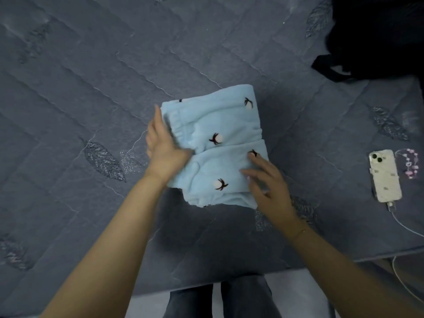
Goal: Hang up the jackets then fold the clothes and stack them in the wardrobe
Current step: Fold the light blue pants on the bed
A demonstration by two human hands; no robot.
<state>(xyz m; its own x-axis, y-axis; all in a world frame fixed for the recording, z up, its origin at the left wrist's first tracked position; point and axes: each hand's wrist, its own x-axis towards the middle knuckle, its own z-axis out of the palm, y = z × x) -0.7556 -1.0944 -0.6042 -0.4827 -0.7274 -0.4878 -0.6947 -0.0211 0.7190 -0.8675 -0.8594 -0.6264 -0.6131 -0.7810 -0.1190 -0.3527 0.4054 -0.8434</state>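
A light blue fleece garment (pixel 220 125) with small dark-and-white motifs lies folded into a compact rectangle on the grey quilted bed (pixel 91 88). My left hand (pixel 164 145) lies along the garment's left edge, its fingers straight, with the thumb side tucked into the fold at the middle. On the near right part of the fabric my right hand (pixel 266 180) rests flat with fingers spread and straight. Neither hand grips the cloth.
A white phone (pixel 385 175) on a charging cable lies at the right, beside a beaded pink strap (pixel 410 166). A black bag or garment (pixel 376 35) fills the far right corner. The bed's near edge runs just in front of my legs (pixel 220 299).
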